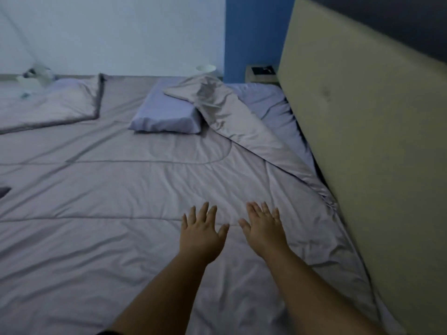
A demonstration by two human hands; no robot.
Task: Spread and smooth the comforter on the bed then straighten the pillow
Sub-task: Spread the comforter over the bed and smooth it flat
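The grey quilted comforter (135, 189) lies spread across most of the bed, reaching from the near edge to the far side; it is largely flat but creased, with ripples gathered near the hands and along the headboard side; its edge nearest the headboard is turned back in a long diagonal flap (232, 117), shiny side up, which exposes a strip of lilac sheet (271, 102) beneath; that flap drapes against one end of the pillow. The lilac pillow (167, 112) sits on top of the comforter, well away from the hands and askew to the headboard, so by my reading it waits for the later step.

The left hand (202, 234) and the right hand (263, 228) are just beside each other, palms down and fingers splayed wide, gripping nothing; they hover on or just over the fabric, and whether they press it I cannot tell; flat open palms suit pushing wrinkles outward rather than lifting cloth; this looks like the smoothing stage, with the folded flap not yet laid flat.

The beige padded headboard (362, 141) runs along the right; beyond it stands a bedside table (260, 73); a second folded grey cover (48, 102) lies at far left.
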